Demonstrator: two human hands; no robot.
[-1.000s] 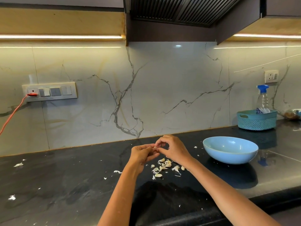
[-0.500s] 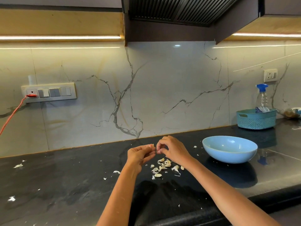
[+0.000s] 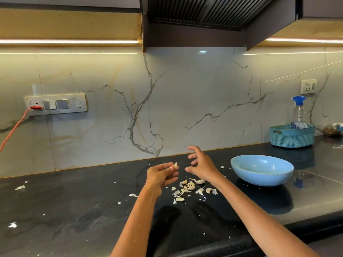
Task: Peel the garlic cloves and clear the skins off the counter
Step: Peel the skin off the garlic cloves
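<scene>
Counter point(image 3: 78, 210) dark, polished, hard; spreads beneath and around both hands, flecked with white scraps. Bowl point(image 3: 261, 169) pale blue, rigid, probably ceramic and breakable; stands on the counter to the right of the right hand, near but apart; no cloves visible inside from this angle. Pile of cloves and skins point(image 3: 191, 188) directly below the gap between the hands, just nearer the body than the fingertips: skins papery, almost weightless, liable to cling or drift, so best swept together with a flat palm; cloves small, firm, smooth. Left hand point(image 3: 161, 176) raised above the counter, fingers curled, thumb and fingertips pinching one garlic clove point(image 3: 175, 165) at its lower end, tip up; whether fully bare of skin cannot be told at this size. Clove light, hard enough for a firm pinch, slick once bare; best held across the flat sides near the root end, skin picked off from the tip. Right hand point(image 3: 201, 166) just beside the left, apart from it, fingers spread and loosely bent, holding nothing visible, touching nothing.
</scene>
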